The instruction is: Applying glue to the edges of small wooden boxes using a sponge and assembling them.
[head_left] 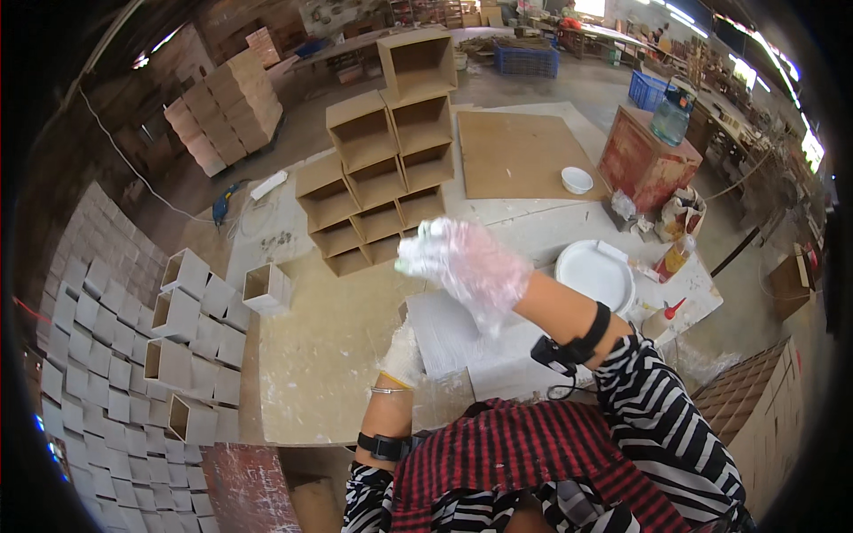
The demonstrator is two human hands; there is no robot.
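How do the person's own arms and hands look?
Both sleeves have black-and-white zigzags; both forearms wear black straps. The right one carries a small black box and cable. Left hand: white knit glove, yellow edge, silver bangle. Right hand: clear glove smeared white.

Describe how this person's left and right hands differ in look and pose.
The left hand wears a yellow-cuffed white glove; the right hand wears see-through plastic smeared white. The left hand sits lower in view, beside a pale panel; the right hand reaches farther, pointing left. Both forearms wear black straps.
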